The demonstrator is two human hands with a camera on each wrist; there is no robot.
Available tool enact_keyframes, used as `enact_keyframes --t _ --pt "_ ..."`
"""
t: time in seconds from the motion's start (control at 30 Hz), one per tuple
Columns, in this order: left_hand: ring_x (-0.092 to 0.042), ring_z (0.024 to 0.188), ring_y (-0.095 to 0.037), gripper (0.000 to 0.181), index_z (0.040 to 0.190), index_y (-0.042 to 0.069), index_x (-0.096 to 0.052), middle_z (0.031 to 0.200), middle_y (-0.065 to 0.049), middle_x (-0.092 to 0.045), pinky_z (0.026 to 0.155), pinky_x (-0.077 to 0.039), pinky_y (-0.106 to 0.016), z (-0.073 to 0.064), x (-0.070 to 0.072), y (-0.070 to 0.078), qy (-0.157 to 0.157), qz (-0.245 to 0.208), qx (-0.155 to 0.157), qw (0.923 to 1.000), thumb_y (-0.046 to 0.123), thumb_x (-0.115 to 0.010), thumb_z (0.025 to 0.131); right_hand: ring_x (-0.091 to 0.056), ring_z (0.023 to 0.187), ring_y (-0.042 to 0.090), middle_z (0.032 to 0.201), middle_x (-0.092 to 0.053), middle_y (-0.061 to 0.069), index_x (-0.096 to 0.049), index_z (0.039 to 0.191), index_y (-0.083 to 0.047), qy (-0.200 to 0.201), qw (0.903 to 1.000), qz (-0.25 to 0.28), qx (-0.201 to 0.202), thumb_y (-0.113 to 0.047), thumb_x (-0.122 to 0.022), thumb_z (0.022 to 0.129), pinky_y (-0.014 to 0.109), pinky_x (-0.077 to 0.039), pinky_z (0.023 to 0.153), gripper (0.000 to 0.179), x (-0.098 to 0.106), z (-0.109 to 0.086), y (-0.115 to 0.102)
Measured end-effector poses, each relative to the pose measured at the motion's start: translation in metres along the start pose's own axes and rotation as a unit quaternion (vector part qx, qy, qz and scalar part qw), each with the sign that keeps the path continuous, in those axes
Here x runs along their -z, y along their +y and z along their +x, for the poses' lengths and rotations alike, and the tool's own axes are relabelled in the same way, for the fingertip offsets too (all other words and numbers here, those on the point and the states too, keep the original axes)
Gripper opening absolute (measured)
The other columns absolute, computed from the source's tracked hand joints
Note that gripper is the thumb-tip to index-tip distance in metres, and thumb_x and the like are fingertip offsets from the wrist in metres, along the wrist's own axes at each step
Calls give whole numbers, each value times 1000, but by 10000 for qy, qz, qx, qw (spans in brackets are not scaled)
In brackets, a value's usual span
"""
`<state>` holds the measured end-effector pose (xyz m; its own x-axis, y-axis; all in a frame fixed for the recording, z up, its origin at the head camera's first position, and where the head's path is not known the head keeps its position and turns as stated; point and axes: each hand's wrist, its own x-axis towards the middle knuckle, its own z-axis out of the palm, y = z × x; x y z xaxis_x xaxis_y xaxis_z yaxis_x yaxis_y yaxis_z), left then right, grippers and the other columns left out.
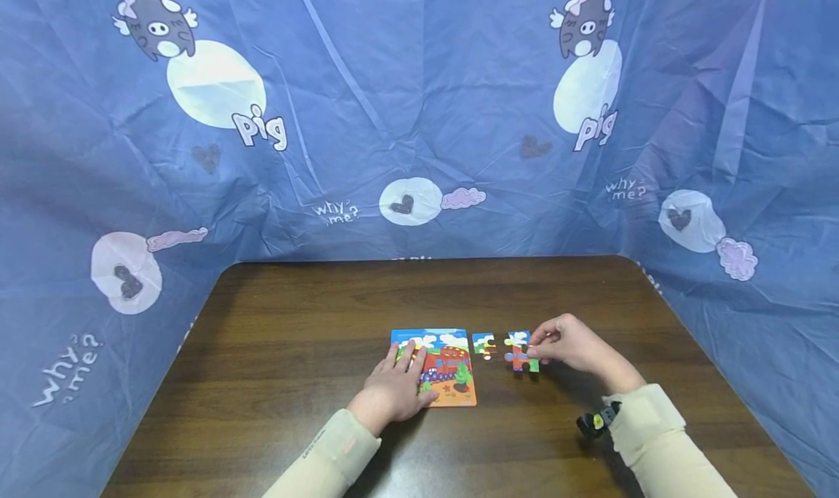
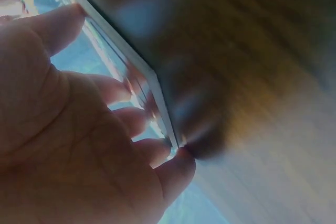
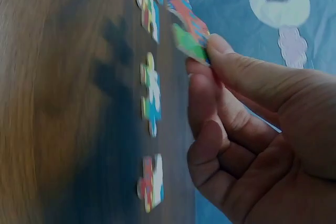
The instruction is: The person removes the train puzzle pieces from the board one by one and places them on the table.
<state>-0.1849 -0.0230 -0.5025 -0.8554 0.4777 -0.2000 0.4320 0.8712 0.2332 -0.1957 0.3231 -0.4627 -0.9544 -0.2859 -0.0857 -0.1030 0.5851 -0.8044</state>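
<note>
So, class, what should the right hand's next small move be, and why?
Probably lower the held puzzle piece to the table: the right hand pinches it in the air, other loose pieces lie there, and the left hand rests on the picture board.

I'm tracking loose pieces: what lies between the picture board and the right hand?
In the head view, a loose piece beside the picture board, then a blue-white piece nearer the right hand, which pinches a red-green piece.
</note>
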Motion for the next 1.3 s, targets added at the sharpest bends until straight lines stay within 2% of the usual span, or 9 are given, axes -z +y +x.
enact_keyframes --t 0.27,0.5,0.7,0.87,1.13,1.3 --pt "-19 150 -40 79 160 8 -33 165 -13 -26 115 -28 -50 -5 7 3 -69 -81 40 9999 53 -59 99 -66 67 20 74 -70 7 -74 94 2 -79 9994 -213 -266 -6 -77 90 29 -52 57 10 18 -19 14" --pt "-19 150 -40 80 160 9 -32 165 -14 -25 115 -28 -50 -6 5 2 -122 -16 24 9999 55 -58 99 -68 72 21 84 -73 10 -72 96 8 -94 9992 118 -363 -2 -75 91 34 -57 64 12 30 -32 26" --pt "-19 150 -40 80 160 9 -33 165 -14 -25 115 -29 -50 -4 6 1 -103 -50 27 9999 54 -59 99 -65 69 18 81 -71 10 -72 96 8 -93 9982 147 -575 -3 -75 90 32 -55 60 12 38 -38 38" --pt "-19 150 -39 80 160 10 -33 165 -14 -25 115 -29 -49 -4 7 1 -126 -63 59 9999 54 -59 99 -63 68 19 78 -70 7 -73 95 5 -71 9973 -181 -709 -4 -74 90 33 -53 58 10 38 -40 45" --pt "-19 150 -40 81 161 10 -31 165 -14 -24 116 -28 -49 -3 7 0 -147 -59 51 9999 55 -58 99 -58 64 17 70 -63 2 -71 88 3 230 9935 -560 -967 0 -70 84 32 -50 56 5 29 -38 50" --pt "-18 150 -39 80 161 10 -32 165 -14 -25 115 -28 -49 -3 7 1 -146 -57 50 9999 55 -58 99 -58 63 16 68 -62 1 -71 87 2 418 9878 -762 -1294 -2 -73 83 32 -49 56 6 26 -38 51"
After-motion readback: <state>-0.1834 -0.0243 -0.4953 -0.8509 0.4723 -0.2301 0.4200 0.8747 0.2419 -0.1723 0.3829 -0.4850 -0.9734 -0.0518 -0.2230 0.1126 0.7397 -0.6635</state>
